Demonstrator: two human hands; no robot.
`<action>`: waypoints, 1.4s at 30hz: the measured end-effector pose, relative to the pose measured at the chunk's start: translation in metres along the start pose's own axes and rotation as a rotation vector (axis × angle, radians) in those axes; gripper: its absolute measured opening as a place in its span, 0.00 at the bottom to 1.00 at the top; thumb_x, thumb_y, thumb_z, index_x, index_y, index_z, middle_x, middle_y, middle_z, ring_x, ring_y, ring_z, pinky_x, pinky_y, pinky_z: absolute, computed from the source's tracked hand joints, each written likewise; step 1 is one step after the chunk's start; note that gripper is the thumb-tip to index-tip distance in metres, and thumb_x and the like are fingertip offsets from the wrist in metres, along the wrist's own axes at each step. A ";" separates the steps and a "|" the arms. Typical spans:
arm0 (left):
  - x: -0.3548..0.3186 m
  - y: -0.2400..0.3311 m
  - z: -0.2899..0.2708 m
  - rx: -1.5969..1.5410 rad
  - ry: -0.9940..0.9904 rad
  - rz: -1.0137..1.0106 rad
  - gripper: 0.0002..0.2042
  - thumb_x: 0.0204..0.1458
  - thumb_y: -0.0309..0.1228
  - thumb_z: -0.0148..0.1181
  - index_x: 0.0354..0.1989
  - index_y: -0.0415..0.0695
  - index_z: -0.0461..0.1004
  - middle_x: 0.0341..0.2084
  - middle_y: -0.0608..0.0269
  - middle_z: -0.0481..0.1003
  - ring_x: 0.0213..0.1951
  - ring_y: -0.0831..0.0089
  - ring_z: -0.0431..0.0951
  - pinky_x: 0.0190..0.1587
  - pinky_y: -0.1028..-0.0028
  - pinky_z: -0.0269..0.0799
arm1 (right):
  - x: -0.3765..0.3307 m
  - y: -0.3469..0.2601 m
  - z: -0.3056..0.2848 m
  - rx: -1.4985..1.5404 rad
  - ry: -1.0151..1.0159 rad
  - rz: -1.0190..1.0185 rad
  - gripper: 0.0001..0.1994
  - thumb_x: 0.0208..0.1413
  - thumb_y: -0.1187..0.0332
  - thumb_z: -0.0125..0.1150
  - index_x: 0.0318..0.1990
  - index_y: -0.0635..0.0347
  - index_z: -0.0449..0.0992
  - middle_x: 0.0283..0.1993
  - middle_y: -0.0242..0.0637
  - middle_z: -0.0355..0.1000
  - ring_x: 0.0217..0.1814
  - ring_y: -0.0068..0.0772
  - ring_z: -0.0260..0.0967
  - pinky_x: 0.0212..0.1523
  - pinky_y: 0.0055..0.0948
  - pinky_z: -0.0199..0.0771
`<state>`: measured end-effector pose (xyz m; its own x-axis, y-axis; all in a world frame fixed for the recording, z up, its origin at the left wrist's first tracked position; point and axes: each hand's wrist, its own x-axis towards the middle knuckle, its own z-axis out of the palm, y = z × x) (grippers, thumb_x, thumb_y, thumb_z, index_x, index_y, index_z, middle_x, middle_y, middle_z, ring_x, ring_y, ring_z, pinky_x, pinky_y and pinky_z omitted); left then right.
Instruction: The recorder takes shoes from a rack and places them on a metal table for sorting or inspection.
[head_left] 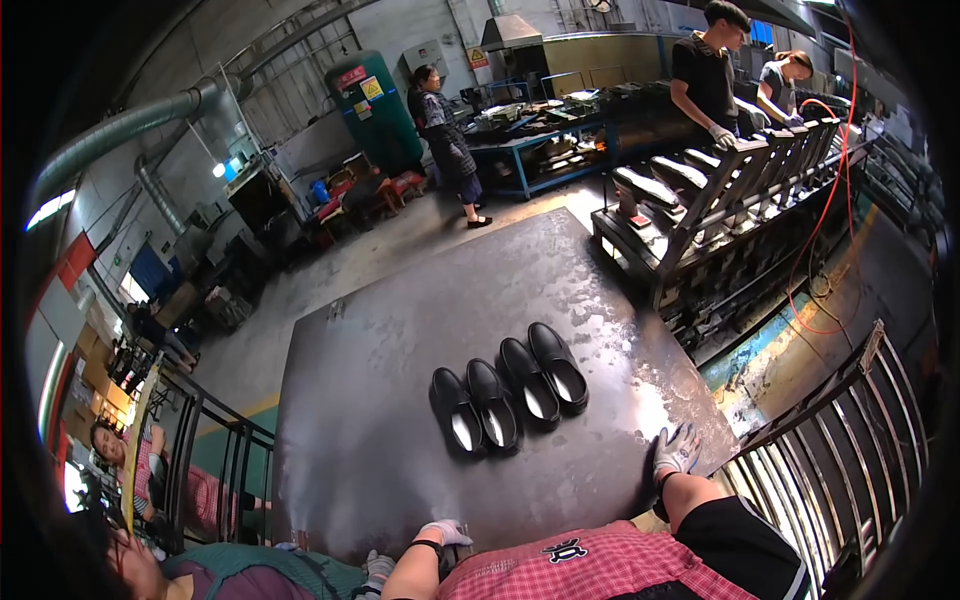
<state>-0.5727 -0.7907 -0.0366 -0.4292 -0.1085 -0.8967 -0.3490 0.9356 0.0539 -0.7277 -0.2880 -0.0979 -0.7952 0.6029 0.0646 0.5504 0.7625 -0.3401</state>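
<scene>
Several black slip-on shoes point(490, 405) with pale insoles stand side by side in a slanting row on the dark metal table point(370, 385). My right hand point(678, 450), in a grey-white work glove, lies on the table's right near corner with its fingers apart and nothing in them. At the near edge rests my gloved left hand point(447, 532), its fingers partly foreshortened and no object visible in them. Both hands are apart from the shoes.
Close on my left is a person in a green vest point(250, 572), with a gloved hand point(377, 568) near mine. A metal railing point(815, 470) curves along the right. Beyond the table, workers stand at a machine rack point(740, 190) with shoe forms. A red hose point(845, 190) hangs there.
</scene>
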 end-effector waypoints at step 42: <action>0.002 -0.003 0.002 -0.038 -0.007 -0.020 0.34 0.43 0.54 0.67 0.56 0.45 0.73 0.54 0.57 0.75 0.57 0.59 0.72 0.60 0.64 0.65 | -0.001 -0.010 -0.017 0.052 -0.102 0.017 0.30 0.59 0.48 0.48 0.62 0.60 0.67 0.70 0.45 0.56 0.73 0.49 0.49 0.72 0.44 0.43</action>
<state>-0.5705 -0.7925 -0.0394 -0.4160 -0.1250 -0.9007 -0.3888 0.9199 0.0519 -0.7280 -0.2928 -0.0786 -0.8090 0.5867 -0.0364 0.5524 0.7376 -0.3883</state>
